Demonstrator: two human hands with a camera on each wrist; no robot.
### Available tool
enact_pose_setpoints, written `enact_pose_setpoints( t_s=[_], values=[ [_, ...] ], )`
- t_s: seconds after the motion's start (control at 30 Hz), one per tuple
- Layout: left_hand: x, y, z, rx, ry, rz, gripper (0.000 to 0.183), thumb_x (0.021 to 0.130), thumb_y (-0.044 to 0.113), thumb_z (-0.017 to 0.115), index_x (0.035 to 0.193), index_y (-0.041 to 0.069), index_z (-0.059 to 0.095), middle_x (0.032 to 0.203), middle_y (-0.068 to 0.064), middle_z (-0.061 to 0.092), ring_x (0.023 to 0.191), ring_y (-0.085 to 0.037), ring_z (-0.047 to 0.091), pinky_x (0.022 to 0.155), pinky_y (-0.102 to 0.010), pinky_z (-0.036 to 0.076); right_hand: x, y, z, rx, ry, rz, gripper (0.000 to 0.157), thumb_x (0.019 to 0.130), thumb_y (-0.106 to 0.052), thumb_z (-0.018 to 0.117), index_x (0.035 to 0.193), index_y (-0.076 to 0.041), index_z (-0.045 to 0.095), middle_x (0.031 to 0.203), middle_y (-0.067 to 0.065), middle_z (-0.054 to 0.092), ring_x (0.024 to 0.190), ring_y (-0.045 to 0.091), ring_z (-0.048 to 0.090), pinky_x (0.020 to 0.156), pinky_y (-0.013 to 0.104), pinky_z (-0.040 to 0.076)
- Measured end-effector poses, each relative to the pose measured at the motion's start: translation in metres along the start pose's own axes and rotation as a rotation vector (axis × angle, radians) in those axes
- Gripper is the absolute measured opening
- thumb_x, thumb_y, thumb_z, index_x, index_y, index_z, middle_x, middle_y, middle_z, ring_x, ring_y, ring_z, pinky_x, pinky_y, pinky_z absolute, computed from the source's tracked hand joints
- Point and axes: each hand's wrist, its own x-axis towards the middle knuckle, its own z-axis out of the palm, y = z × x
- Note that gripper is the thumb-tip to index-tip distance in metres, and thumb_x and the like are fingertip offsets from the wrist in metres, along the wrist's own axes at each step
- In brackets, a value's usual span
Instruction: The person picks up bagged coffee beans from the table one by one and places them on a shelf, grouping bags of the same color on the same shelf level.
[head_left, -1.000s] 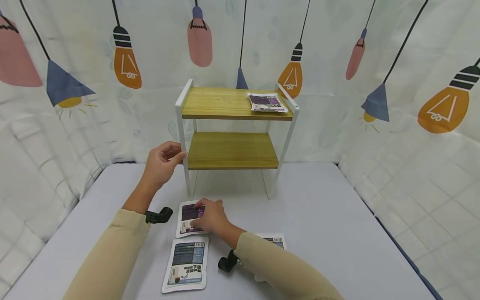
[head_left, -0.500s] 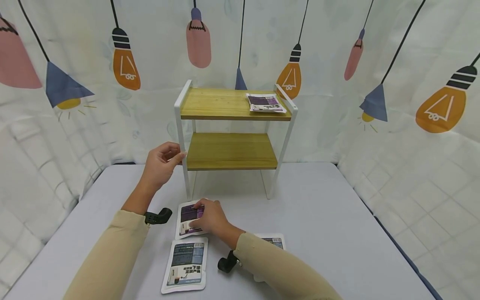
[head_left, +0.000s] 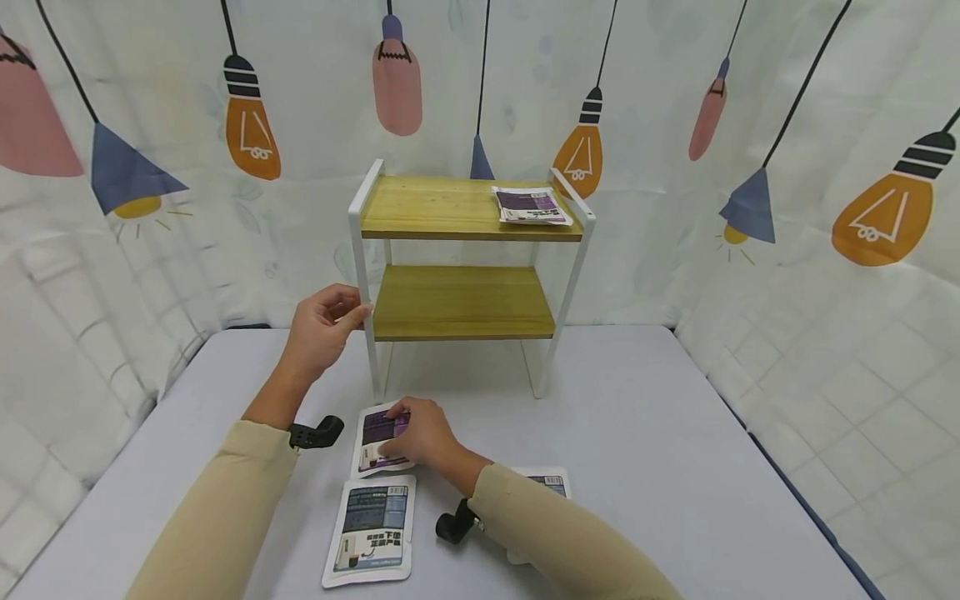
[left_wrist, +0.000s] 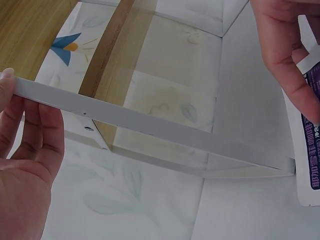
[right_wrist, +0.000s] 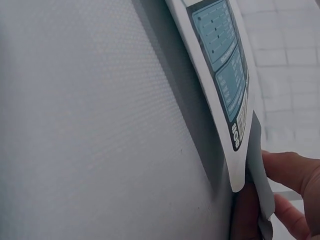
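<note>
A purple-labelled packet (head_left: 372,428) lies on the desk (head_left: 660,467) in front of the two-tier shelf (head_left: 465,304), pinched between the fingers of the person's right hand (head_left: 429,437). Just nearer the person lies a blue-labelled packet (head_left: 371,533), and another packet (head_left: 553,481) shows partly beneath the right sleeve (head_left: 562,533). The left hand's (head_left: 324,329) fingers grip the shelf's white left leg (head_left: 372,358), while a purple-topped pile (head_left: 532,206) rests on the top board (head_left: 435,204).

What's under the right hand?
A purple-labelled packet, with its left side in plain view. The right hand covers much of its right side; whether anything lies beneath the packet can't be seen.
</note>
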Motion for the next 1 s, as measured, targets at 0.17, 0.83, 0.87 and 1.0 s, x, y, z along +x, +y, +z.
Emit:
enact_pose_setpoints(
  t_s=[0.17, 0.83, 0.87, 1.0],
  values=[
    [0.0005, 0.0004, -0.0001, -0.009, -0.002, -0.002, 0.024, 0.1, 0.021, 0.067, 0.117, 0.004, 0.066, 0.101, 0.0, 0.066, 0.094, -0.005, 0.069, 0.08, -0.015, 0.058, 0.0012, 0.0006, 0.0, 0.007, -0.001, -0.011, 0.043, 0.069, -0.021, 0.097, 0.106, -0.023, 0.074, 0.125, 0.002, 0.069, 0.109, 0.018, 0.06, 0.104, 0.04, 0.053],
    [-0.0006, 0.0018, -0.0001, -0.005, -0.001, -0.009, 0.025, 0.1, 0.022, 0.067, 0.118, 0.004, 0.066, 0.102, 0.0, 0.066, 0.095, -0.006, 0.069, 0.081, -0.014, 0.057, 0.0026, 0.0015, -0.0017, 0.02, 0.005, -0.018, 0.037, 0.069, -0.02, 0.097, 0.102, -0.024, 0.08, 0.127, 0.003, 0.069, 0.111, 0.019, 0.06, 0.101, 0.038, 0.053],
    [-0.0006, 0.002, 0.0, -0.005, -0.002, -0.011, 0.026, 0.1, 0.022, 0.067, 0.118, 0.004, 0.066, 0.103, -0.001, 0.066, 0.095, -0.006, 0.069, 0.081, -0.014, 0.057, 0.0023, 0.0011, -0.0022, 0.024, 0.004, -0.015, 0.037, 0.068, -0.019, 0.097, 0.102, -0.024, 0.08, 0.127, 0.003, 0.069, 0.111, 0.019, 0.06, 0.101, 0.038, 0.053],
    [-0.0006, 0.0023, 0.0003, -0.006, -0.005, -0.012, 0.026, 0.1, 0.023, 0.067, 0.119, 0.004, 0.066, 0.104, -0.003, 0.067, 0.096, -0.007, 0.069, 0.082, -0.014, 0.057, 0.001, -0.0002, -0.0034, 0.038, -0.002, -0.002, 0.038, 0.069, -0.019, 0.097, 0.102, -0.024, 0.08, 0.127, 0.003, 0.069, 0.11, 0.019, 0.06, 0.101, 0.039, 0.054]
  ],
)
